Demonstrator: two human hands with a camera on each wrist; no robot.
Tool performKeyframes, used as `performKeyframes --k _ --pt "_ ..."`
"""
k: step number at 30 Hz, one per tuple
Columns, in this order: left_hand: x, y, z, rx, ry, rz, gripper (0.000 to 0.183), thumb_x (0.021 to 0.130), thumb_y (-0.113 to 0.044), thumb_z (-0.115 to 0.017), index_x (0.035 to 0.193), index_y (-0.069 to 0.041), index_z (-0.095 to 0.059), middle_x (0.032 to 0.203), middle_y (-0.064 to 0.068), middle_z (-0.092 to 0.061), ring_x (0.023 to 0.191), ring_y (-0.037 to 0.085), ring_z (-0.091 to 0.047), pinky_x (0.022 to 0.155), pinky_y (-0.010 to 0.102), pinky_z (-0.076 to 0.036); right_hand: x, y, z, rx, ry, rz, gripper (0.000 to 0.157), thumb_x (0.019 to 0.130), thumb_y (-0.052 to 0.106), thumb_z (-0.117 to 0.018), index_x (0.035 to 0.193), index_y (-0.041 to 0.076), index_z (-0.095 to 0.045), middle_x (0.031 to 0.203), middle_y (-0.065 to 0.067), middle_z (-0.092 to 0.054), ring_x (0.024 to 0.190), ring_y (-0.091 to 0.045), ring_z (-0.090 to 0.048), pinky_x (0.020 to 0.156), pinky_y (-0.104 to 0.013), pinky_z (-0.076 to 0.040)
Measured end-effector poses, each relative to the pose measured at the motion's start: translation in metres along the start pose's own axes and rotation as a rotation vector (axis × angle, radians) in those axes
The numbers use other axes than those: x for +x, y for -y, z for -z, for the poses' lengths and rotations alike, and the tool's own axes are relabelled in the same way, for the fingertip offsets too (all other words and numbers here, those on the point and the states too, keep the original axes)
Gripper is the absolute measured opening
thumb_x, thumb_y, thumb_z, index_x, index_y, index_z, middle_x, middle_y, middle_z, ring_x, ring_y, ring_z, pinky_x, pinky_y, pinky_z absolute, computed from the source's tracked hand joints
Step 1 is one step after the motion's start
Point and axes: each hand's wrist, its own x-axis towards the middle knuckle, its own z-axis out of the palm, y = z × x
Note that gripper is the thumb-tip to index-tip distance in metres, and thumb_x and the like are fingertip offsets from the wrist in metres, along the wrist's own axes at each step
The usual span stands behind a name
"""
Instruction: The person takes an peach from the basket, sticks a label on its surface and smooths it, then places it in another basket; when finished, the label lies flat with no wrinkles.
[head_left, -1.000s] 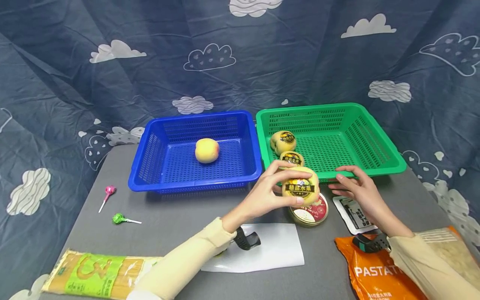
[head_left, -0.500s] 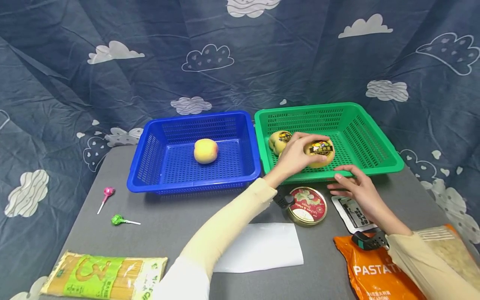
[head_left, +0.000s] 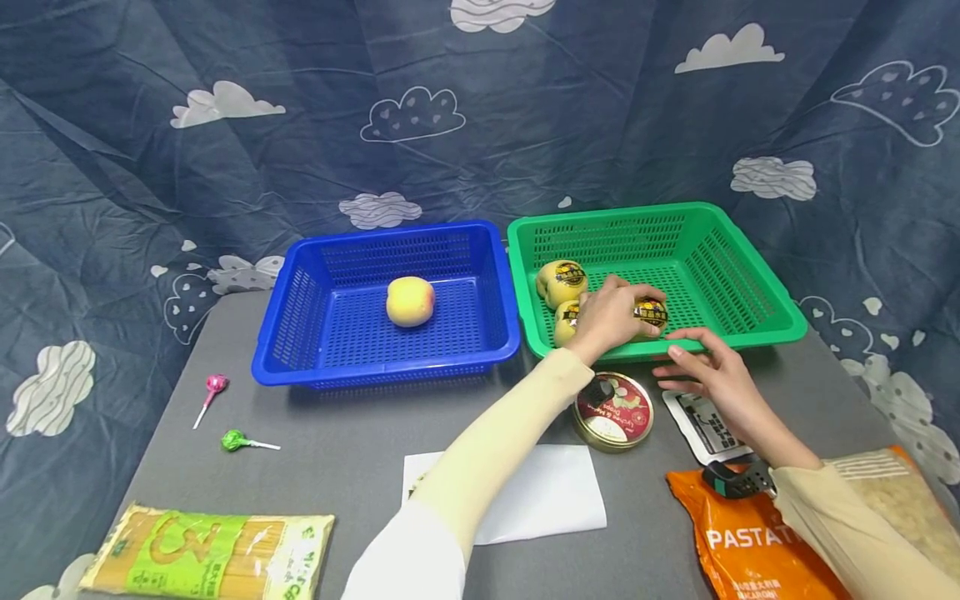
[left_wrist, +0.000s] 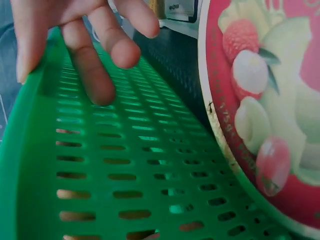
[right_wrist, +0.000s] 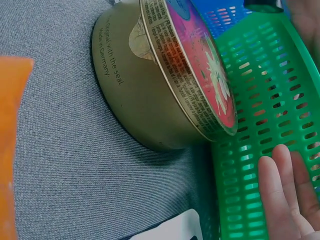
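Head: your left hand [head_left: 609, 315] curls round a labelled peach [head_left: 651, 312] low inside the green basket [head_left: 622, 242], two more peaches [head_left: 562, 284] to its left. Right hand [head_left: 716, 375] is relaxed, holding nothing, at the front rim. Blue basket [head_left: 382, 367] has one peach.

Left wrist: your right fingers [left_wrist: 90, 70] sit spread by the green outer wall, red-lidded tin [left_wrist: 260, 115] close by.

Right wrist: your fingers are straight beside that wall; tin next to it.

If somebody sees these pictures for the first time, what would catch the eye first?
Probably the bright blue basket, which holds one yellow fruit, and the green basket to its right, where the left hand grips a labelled fruit. The orange bag at the near right would likely come next.
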Motion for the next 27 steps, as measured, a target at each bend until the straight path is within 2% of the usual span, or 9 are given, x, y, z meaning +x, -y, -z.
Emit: performKeyframes --k 5,8,13,16,20,22,25,27 --pt "0.002 -0.001 -0.002 0.037 0.046 0.034 0.041 0.073 -0.042 -0.071 0.113 -0.039 -0.060 0.107 -0.011 -0.052 0.099 0.004 -0.044 0.079 0.028 -0.032 0.000 0.000 0.000 -0.005 -0.004 0.002 0.029 0.093 0.013 -0.049 0.119 0.002 -0.042 0.086 -0.015 -0.061 0.083 -0.027 -0.064 0.068 -0.040 -0.051" --pt "0.000 0.001 0.000 0.045 0.067 0.040 0.035 0.077 -0.037 -0.070 0.111 -0.035 -0.061 0.106 -0.009 -0.052 0.100 0.005 -0.044 0.081 0.027 -0.034 0.000 0.002 -0.001 0.000 0.003 -0.001 0.030 0.093 0.012 -0.049 0.120 0.001 -0.041 0.086 -0.015 -0.060 0.083 -0.026 -0.064 0.068 -0.040 -0.051" --pt "-0.007 0.007 0.012 -0.019 0.098 -0.010 0.037 0.082 -0.030 -0.065 0.119 -0.031 -0.057 0.115 -0.008 -0.053 0.108 0.006 -0.043 0.088 0.026 -0.036 -0.002 0.004 -0.001 0.019 0.014 -0.006 0.026 0.093 0.011 -0.048 0.119 0.005 -0.044 0.086 -0.011 -0.061 0.083 -0.024 -0.064 0.069 -0.040 -0.051" --pt "-0.015 0.013 0.027 -0.141 0.049 -0.045 0.038 0.086 -0.027 -0.061 0.123 -0.027 -0.054 0.119 -0.005 -0.052 0.110 0.008 -0.043 0.086 0.023 -0.038 -0.002 0.003 0.000 -0.001 0.009 -0.008 0.026 0.094 0.012 -0.048 0.119 0.006 -0.044 0.089 -0.008 -0.063 0.083 -0.024 -0.064 0.069 -0.040 -0.051" --pt "-0.031 0.026 0.058 -0.335 -0.061 -0.116 0.034 0.089 -0.024 -0.058 0.123 -0.021 -0.054 0.118 -0.003 -0.053 0.108 0.007 -0.047 0.086 0.020 -0.038 0.000 0.000 0.001 -0.038 0.001 -0.004 0.032 0.093 0.015 -0.049 0.121 0.002 -0.041 0.094 -0.011 -0.064 0.084 -0.027 -0.064 0.069 -0.041 -0.050" --pt "-0.043 0.036 0.073 -0.441 -0.100 -0.149 0.033 0.089 -0.022 -0.057 0.122 -0.017 -0.055 0.118 -0.002 -0.055 0.107 0.008 -0.049 0.087 0.021 -0.039 0.001 -0.003 0.002 -0.050 -0.002 -0.005 0.037 0.093 0.016 -0.050 0.123 -0.001 -0.038 0.097 -0.014 -0.063 0.085 -0.029 -0.063 0.069 -0.041 -0.050" --pt "-0.063 0.055 0.093 -0.603 -0.163 -0.183 0.031 0.090 -0.018 -0.056 0.120 -0.011 -0.055 0.115 0.003 -0.058 0.105 0.013 -0.054 0.086 0.021 -0.041 0.006 -0.020 0.013 -0.072 0.019 -0.006 0.046 0.092 0.025 -0.051 0.128 0.000 -0.035 0.101 -0.016 -0.063 0.088 -0.030 -0.062 0.070 -0.041 -0.050" --pt "-0.081 0.071 0.103 -0.694 -0.201 -0.194 0.031 0.090 -0.015 -0.056 0.119 -0.007 -0.055 0.113 0.006 -0.059 0.103 0.015 -0.055 0.086 0.021 -0.042 0.005 -0.019 0.013 -0.081 0.030 -0.011 0.045 0.093 0.026 -0.050 0.128 0.002 -0.035 0.099 -0.017 -0.063 0.087 -0.032 -0.062 0.070 -0.040 -0.051"
